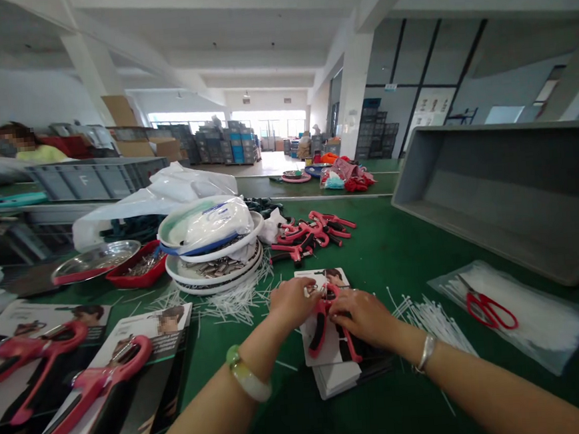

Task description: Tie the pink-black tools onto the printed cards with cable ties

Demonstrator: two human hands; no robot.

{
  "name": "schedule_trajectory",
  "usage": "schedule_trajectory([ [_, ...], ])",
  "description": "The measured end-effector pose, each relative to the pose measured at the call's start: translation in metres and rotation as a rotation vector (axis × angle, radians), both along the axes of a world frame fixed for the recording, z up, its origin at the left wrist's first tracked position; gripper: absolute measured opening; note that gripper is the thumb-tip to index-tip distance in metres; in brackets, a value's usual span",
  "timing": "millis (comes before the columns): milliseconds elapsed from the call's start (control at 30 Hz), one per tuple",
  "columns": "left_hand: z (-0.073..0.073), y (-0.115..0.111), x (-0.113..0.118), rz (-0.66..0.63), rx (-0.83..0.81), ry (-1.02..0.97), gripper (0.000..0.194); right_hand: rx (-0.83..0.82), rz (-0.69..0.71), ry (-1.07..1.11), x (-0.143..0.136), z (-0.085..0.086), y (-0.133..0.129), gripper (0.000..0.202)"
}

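Scissors with red looped handles (pixel 482 300) cross a clear plastic bag (pixel 544 331) near its left edge. Pink-and-black pliers (pixel 317 332) lie on a white printed card (pixel 333 352); left hand (pixel 291 302) pinches their head, right hand (pixel 366 314) touches them, fingers bent, grip unclear.

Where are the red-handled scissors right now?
Head view, right side: the red-handled scissors lie on the clear bag of white strips, on the near side of the grey bin.
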State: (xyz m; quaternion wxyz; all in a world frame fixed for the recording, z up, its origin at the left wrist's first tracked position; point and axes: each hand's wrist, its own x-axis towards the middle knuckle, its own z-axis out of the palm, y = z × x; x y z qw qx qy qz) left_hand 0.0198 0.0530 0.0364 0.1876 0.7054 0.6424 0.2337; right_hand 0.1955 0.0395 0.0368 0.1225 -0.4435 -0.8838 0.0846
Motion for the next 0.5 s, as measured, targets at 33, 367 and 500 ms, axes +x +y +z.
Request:
schedule_trajectory([
  [33,0.002,0.005,0.007,0.002,-0.012,0.035,0.034,0.002,-0.017,0.053,0.0,-0.004,-0.001,0.015],
  [367,-0.011,0.009,0.021,-0.177,0.108,0.006,0.018,-0.015,-0.155,0.619,0.004,-0.037,-0.001,0.012],
  [500,-0.022,-0.002,0.016,-0.233,0.196,0.028,0.018,-0.114,-0.246,0.75,0.003,-0.043,-0.001,0.023],
])
